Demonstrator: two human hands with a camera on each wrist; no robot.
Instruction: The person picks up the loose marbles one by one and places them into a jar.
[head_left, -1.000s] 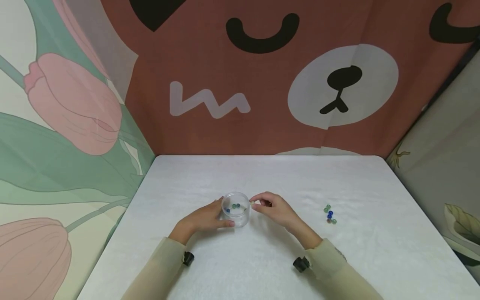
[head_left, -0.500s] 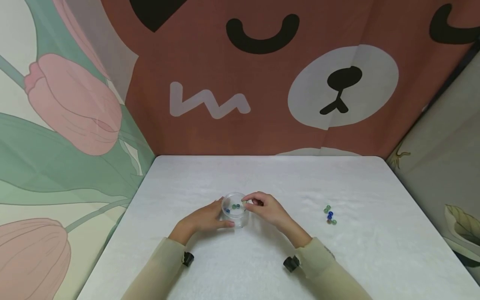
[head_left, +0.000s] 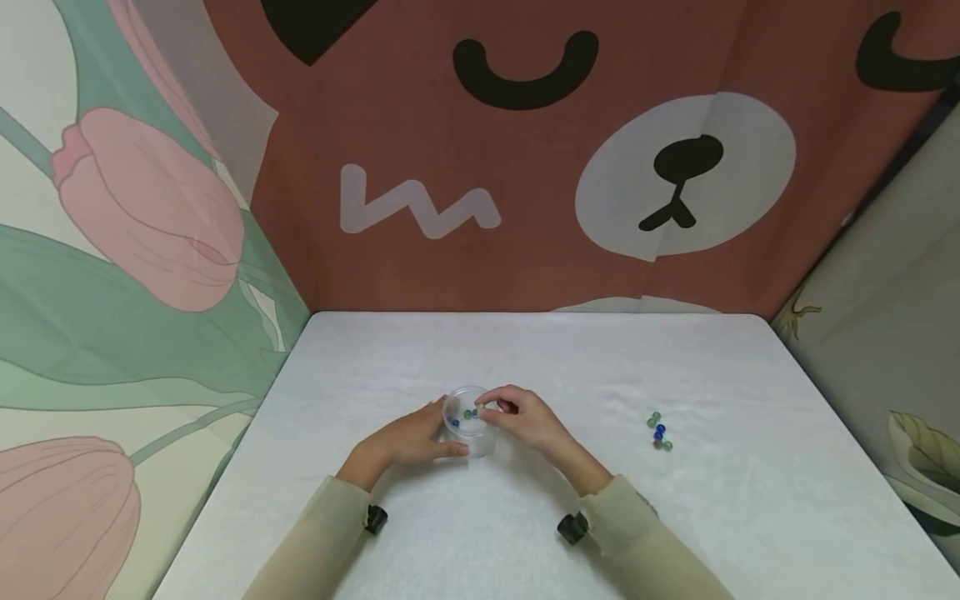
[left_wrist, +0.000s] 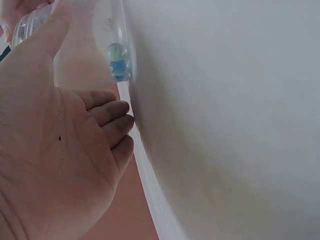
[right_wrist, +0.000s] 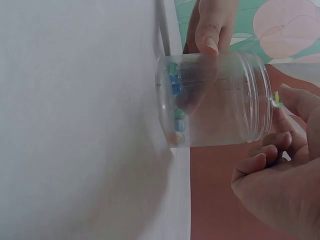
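The left forearm in a pale beige fabric sleeve point(head_left: 315, 533) reaches forward, and its left hand point(head_left: 405, 435) lies against the side of a clear, cylindrical plastic jar point(right_wrist: 220, 120), the thumb along the near wall and the index finger round behind. That hand is spread about as wide as the jar and holds it; its other fingers point(left_wrist: 116, 127) bend loosely low beside the base. The right hand point(head_left: 527, 417) comes in from the opposite side, wrist raised, thumb and index fingertip nearly together around a small clear glass marble with a yellow-green swirl point(right_wrist: 277, 99), the remaining fingers folded towards the palm. The pinched marble sits over the jar's mouth, just above the rim. The jar stands upright between the hands on a white cloth-like tabletop point(head_left: 375, 350), its mouth upward. Along its floor, below the right fingertips, lie several green, blue and pale glass marbles point(right_wrist: 180, 114); their exact number is hard to tell through the plastic. Well to the right of the right hand, a loose cluster of green, blue and brownish glass marbles point(head_left: 660, 430) rests on the tabletop.
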